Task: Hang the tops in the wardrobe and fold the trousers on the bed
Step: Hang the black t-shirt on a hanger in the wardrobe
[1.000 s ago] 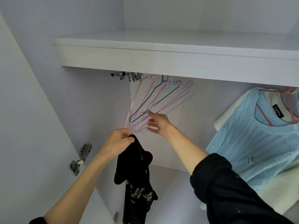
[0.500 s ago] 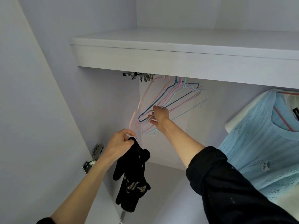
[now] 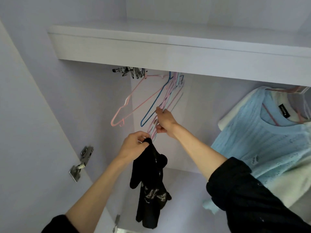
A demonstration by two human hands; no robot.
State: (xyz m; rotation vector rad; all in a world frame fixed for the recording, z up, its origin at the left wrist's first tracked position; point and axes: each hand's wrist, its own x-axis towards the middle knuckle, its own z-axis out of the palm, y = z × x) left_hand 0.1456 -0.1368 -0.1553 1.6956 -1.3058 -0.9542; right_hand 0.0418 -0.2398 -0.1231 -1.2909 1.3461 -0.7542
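Wardrobe interior (image 3: 50,115), pale lilac-white panels, seen from below. Shelf (image 3: 168,49) runs across the top; clothes hang under it.

Left hand (image 3: 134,145): fingers curled, pinching the upper edge of a black top (image 3: 149,182). The top hangs limp from that grip, in the air inside the wardrobe opening, a pale print visible low on the fabric. It is on no hanger.

Right hand (image 3: 165,121): raised above and just right of the left hand, fingers closed round the lower wires of a bunch of hangers (image 3: 170,98), pink, light blue and dark blue, which slope down leftward from under the shelf. Black sleeve (image 3: 244,195) pushed up the right forearm.

Pink hanger (image 3: 127,108): hangs apart, left of the bunch, touched by neither hand.

Metal clips (image 3: 131,72): cluster just under the shelf edge, left of the hangers.

Light blue knitted top (image 3: 262,140): hung at right on a pink hanger, with a cream garment (image 3: 235,111) behind it.

Door hinge (image 3: 80,163): metal, on the left panel; a second hinge lower down, partly cut off.
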